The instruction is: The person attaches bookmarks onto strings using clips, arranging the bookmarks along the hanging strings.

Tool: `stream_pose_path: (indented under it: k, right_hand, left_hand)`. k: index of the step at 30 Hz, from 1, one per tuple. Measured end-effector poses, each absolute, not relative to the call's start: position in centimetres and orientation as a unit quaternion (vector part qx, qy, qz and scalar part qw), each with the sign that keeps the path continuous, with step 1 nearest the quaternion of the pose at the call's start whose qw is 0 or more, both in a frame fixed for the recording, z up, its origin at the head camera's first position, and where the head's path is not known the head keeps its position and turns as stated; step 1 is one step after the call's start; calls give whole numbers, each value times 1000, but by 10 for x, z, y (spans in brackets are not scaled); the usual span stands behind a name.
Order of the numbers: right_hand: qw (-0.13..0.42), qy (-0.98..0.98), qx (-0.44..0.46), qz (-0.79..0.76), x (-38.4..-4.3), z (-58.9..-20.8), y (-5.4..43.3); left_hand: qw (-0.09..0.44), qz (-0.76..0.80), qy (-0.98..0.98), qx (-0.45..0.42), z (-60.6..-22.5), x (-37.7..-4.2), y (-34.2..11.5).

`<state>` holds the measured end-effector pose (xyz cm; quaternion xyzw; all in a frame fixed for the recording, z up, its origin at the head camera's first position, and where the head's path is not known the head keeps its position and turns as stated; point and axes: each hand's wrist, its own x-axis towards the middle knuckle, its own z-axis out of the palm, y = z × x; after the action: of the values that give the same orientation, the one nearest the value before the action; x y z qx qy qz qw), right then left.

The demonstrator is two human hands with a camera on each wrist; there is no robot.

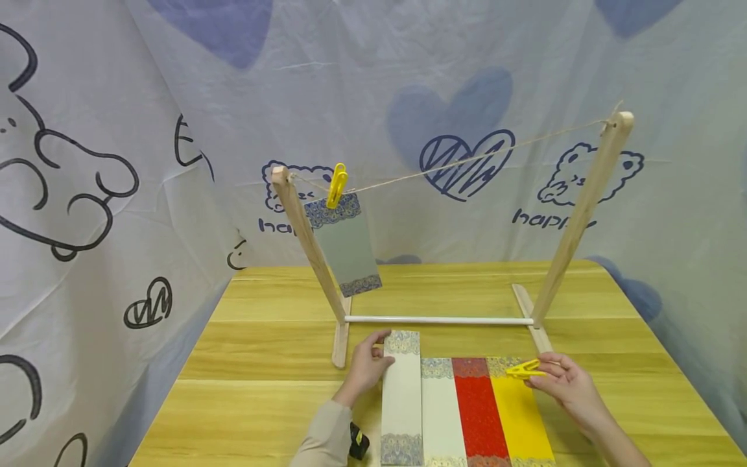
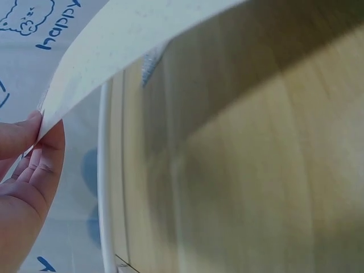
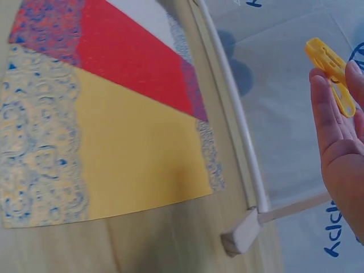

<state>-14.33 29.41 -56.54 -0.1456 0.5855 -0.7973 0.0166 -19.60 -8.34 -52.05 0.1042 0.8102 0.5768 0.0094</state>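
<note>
Cream card (image 1: 401, 395) in left hand (image 1: 366, 364)

The rack (image 1: 580, 217) stands on the table (image 1: 262, 357), a curtain (image 1: 356, 110) behind it, a clip (image 1: 335, 188) and sheet (image 1: 348, 253) at its left end, cards (image 1: 475, 410) before it.

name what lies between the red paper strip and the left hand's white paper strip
Another white paper strip with patterned ends, in the head view.

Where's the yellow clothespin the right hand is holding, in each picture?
Head: the yellow clothespin is low, right of centre, in the right hand.
Left wrist: not in this picture.
Right wrist: upper right, at the hand's fingertips.
Shared landmark: the white crossbar shows in all three.
</note>
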Motion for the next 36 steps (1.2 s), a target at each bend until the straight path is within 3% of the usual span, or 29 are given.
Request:
stream_pose_path:
  k: [4,9,15,22,26,36]
  right_hand:
    - [23,571,-167,-804,-139,-528,279]
    - [9,563,-217,-797,-149,-516,276]
    - [-27,591,-180,-786,-146,-476,262]
    - [-54,601,-202,-771,-188,-501,282]
    - [-65,608,-220,-760,-203,-494,285]
    - [-123,684,-181,-696,-179,-375,230]
  left_hand:
    - [5,580,807,112,-514,-196,-81]
    - [-19,597,792,131,-485,-187,-75]
    - [-47,597,787,148,-453,-178,-69]
    - [-84,604,774,170,-432,-181,-63]
    - [-119,602,763,202,-429,-191,-62]
    - [-196,590,749,229,-407,-205,-64]
